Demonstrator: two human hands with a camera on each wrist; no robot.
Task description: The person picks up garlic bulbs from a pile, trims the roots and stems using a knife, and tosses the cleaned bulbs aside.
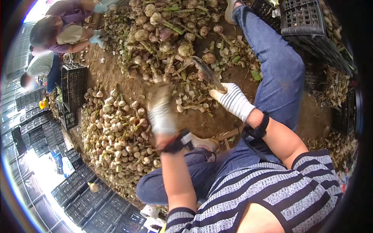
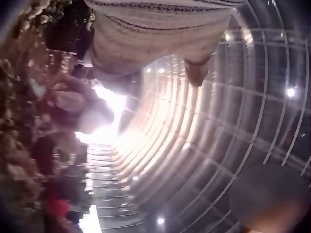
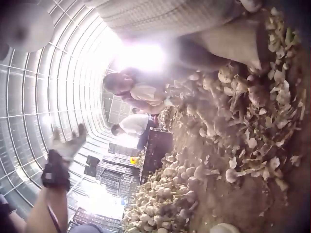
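Observation:
I sit on the soil with legs in blue jeans (image 1: 279, 66). My right hand (image 1: 232, 100), in a striped white glove, grips the handle of a knife whose dirty blade (image 1: 208, 70) points up toward a heap of untrimmed garlic with stalks (image 1: 167, 35). My left hand (image 1: 160, 110), also gloved, is blurred and raised beside a pile of trimmed garlic bulbs (image 1: 116, 136). In the right wrist view the left hand (image 3: 68, 142) shows spread fingers holding nothing. One bulb (image 1: 93, 187) appears over the black crates.
Black plastic crates (image 1: 89, 202) lie at lower left, more crates (image 1: 307, 27) at upper right, one (image 1: 74, 85) stands left. Two other people (image 1: 58, 31) crouch at upper left. Garlic skins and cut stalks (image 1: 233, 50) litter the soil. A greenhouse roof (image 2: 218, 145) arches overhead.

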